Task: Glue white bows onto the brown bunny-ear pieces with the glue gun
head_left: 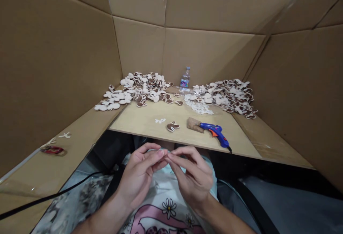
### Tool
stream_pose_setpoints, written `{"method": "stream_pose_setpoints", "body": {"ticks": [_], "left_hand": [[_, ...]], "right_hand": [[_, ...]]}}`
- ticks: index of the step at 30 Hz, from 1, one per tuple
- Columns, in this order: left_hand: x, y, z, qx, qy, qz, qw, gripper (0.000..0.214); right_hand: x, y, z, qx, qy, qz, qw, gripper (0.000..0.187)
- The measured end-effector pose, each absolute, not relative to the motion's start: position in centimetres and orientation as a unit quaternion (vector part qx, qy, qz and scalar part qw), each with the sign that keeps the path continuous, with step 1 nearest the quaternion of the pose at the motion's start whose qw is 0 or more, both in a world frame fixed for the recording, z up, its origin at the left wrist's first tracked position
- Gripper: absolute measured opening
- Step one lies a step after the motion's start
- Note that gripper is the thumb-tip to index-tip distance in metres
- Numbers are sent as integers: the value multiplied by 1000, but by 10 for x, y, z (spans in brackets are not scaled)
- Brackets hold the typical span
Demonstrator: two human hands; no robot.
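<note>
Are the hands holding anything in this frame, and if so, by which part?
The left hand and right hand meet at their fingertips, seemingly pinching something small, but the fingers hide it, so neither the thing nor the part held can be told.

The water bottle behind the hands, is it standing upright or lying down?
Upright: the plastic water bottle stands on its base, with its narrow top pointing up, not lying on its side.

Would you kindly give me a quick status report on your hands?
Left hand, right hand: fingertips meeting over lap, anything held unclear. Blue glue gun on board, untouched. Nothing in the way.
</note>
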State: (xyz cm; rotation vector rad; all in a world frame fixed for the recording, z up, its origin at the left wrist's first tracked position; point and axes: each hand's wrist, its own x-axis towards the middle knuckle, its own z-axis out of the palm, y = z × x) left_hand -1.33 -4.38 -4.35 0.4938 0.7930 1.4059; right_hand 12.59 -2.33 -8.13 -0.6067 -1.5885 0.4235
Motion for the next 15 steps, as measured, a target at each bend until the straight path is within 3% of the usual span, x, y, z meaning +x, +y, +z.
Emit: {"method": "stream_pose_setpoints", "body": {"ticks": [9,15], "left_hand": [[-8,-42,-49,215,356,640,645,14],[-13,-32,-54,268,403,651,585,28]], "right_hand": [[129,-7,-75,-220,-780,27,585,52],[139,-2,-71,-229,-842,51,486,56]]}}
